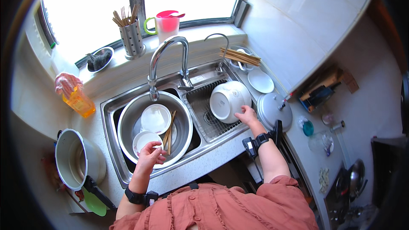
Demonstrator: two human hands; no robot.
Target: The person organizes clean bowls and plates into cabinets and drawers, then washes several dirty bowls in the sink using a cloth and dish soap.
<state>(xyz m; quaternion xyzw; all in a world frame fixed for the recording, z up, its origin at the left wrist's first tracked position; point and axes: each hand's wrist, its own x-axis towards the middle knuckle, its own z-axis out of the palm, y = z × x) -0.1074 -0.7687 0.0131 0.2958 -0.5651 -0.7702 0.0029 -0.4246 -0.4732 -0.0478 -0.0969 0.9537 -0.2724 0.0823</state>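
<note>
My left hand [151,155] hovers over the near rim of a large steel basin [187,134] in the left sink, fingers loosely curled with nothing visible between them. In the basin lie a white bowl [156,118], a flower-patterned bowl [145,141] partly behind that hand, and several wooden chopsticks [169,134]. My right hand [247,115] is at the near right side of a large white ceramic bowl [221,102], tipped with its base showing, on the rack [204,102] over the right sink. The fingers are spread; whether they touch the bowl cannot be told.
A curved faucet [169,43] arches over the basin. A pressure cooker pot [72,159] stands left; its lid [274,111] lies right of the sink. Behind are a white plate [260,80] and bundled chopsticks [239,57]. The sill holds a steel utensil holder [131,40] and pink-lidded pitcher [167,25].
</note>
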